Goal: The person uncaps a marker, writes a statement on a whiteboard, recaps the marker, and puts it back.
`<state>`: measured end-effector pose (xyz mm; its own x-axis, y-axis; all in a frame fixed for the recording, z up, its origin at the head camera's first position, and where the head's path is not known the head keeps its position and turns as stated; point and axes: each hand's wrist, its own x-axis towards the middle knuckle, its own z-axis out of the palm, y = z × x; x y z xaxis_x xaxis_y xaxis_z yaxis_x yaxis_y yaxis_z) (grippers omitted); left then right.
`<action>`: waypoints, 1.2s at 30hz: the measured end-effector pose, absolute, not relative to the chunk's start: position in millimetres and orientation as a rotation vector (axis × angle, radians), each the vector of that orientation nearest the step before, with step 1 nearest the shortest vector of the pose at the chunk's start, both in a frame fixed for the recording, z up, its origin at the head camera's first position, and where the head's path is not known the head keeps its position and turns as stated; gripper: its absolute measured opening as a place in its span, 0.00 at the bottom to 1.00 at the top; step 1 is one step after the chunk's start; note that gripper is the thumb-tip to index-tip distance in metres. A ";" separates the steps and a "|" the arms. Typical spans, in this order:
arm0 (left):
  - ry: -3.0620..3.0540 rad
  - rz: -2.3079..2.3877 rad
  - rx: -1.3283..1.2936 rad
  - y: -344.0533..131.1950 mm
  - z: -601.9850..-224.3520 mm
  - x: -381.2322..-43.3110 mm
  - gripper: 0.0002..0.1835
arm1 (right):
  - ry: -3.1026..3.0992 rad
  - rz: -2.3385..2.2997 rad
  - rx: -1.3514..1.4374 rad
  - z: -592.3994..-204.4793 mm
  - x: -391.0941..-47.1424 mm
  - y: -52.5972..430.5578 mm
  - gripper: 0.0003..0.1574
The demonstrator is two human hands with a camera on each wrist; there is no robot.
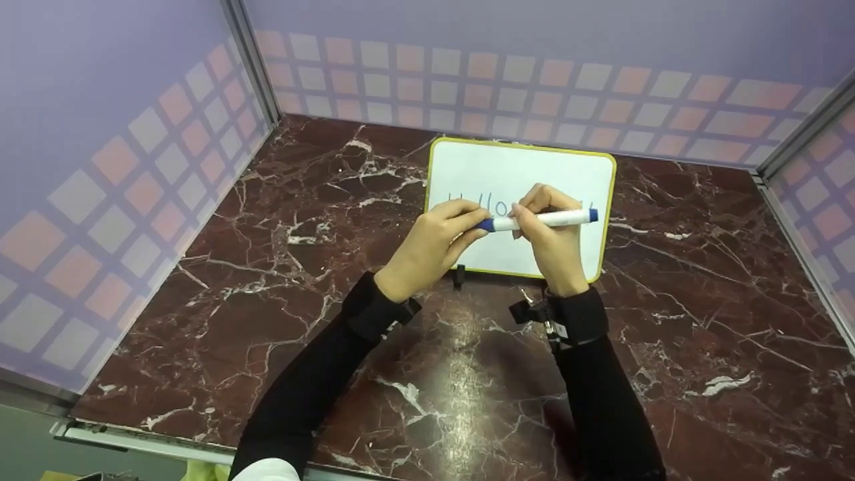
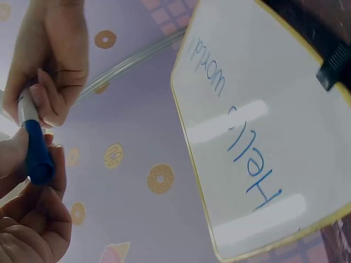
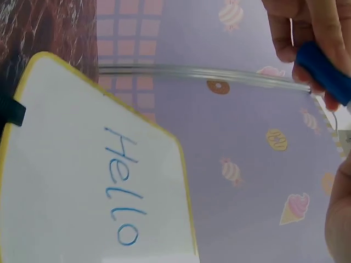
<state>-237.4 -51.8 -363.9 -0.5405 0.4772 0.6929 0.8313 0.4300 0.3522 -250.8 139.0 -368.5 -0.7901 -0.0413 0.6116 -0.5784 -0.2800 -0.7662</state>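
Note:
A white marker with blue ends [image 1: 568, 218] is held level between both hands, above a yellow-framed whiteboard [image 1: 521, 160]. My left hand [image 1: 437, 240] pinches the blue cap [image 2: 38, 159] at the marker's left end between thumb and fingers. Around the white barrel, my right hand [image 1: 554, 240] grips with thumb and curled fingers. On the board stands blue handwriting reading "Hello world" [image 2: 255, 164], partly hidden by the hands in the head view but legible in the left wrist view. In the right wrist view, "Hello" [image 3: 123, 186] shows plainly.
The whiteboard lies on a dark red marbled tabletop [image 1: 320, 267]. A black clip [image 1: 459, 276] sits at the board's near edge. Lilac walls with pink and white squares [image 1: 481, 67] enclose the back and sides. Dark straps with small devices [image 1: 377, 310] circle both wrists.

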 end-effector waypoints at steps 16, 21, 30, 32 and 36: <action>-2.237 -0.965 -0.990 -68.0 -355.8 -245.5 0.15 | -1.475 1.852 0.699 -367.6 -262.2 148.7 0.45; -2.268 -0.827 -0.920 -70.8 -353.1 -244.8 0.15 | -1.665 1.034 0.623 -370.5 -260.3 143.6 0.38; -2.326 -0.734 -0.876 -68.1 -354.1 -241.3 0.15 | -1.714 0.612 0.685 -382.5 -260.1 127.0 0.16; -2.329 -0.731 -0.882 -67.4 -354.3 -241.1 0.15 | -1.699 0.605 0.689 -384.0 -261.4 127.3 0.13; -2.329 -0.740 -0.893 -67.3 -355.3 -242.1 0.14 | -1.684 0.596 0.702 -385.9 -262.9 127.9 0.09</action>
